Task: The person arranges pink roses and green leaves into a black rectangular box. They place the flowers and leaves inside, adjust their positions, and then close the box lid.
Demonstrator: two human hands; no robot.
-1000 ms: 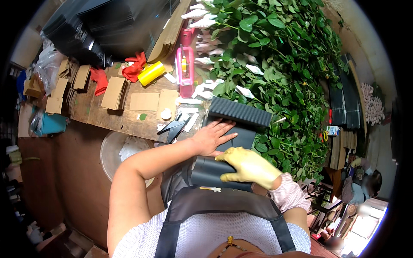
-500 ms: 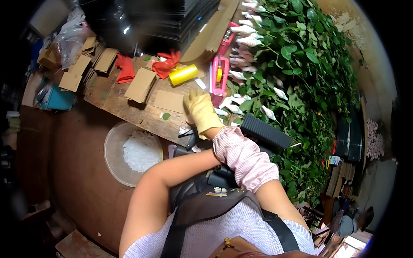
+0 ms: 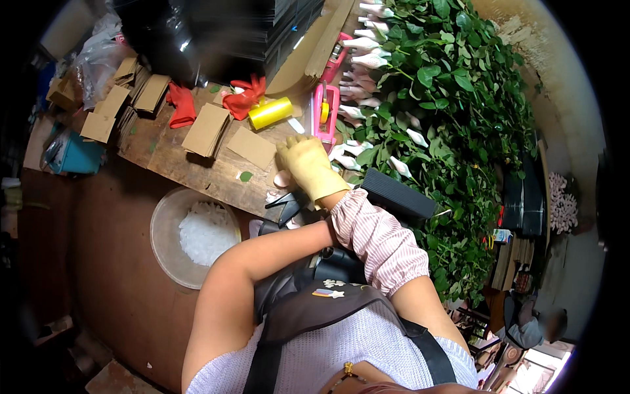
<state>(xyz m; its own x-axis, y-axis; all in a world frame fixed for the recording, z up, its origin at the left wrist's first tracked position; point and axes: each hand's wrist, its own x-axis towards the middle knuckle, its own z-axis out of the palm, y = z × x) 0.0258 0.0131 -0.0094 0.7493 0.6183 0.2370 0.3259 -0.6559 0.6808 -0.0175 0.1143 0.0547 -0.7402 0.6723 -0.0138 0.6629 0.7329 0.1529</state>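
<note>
My right hand (image 3: 302, 161), in a yellow glove below a pink striped oversleeve, reaches over the wooden bench (image 3: 170, 167), fingers apart and slightly bent, beside a loose cardboard piece (image 3: 251, 148) and a pink tape dispenser (image 3: 327, 108). A small pale round object (image 3: 282, 178) lies by its thumb. Black scissors (image 3: 285, 209) lie below it at the bench edge. A black ribbed block (image 3: 397, 194) rests beside green rose stems (image 3: 466, 131) with white-sleeved buds. My bare left forearm crosses beneath my right arm; the left hand is hidden there.
Cardboard stacks (image 3: 205, 131), red gloves (image 3: 180, 105) and a yellow roll (image 3: 269, 113) lie on the bench, black stacked sheets (image 3: 230, 33) behind. Below stand a tub of white scraps (image 3: 164, 233) and a teal bin (image 3: 82, 157). A co-worker (image 3: 525, 328) is at lower right.
My gloved right hand has moved up and left from the black block, across my left arm. My left hand, earlier spread on the block, is now hidden. The view has shifted too.
</note>
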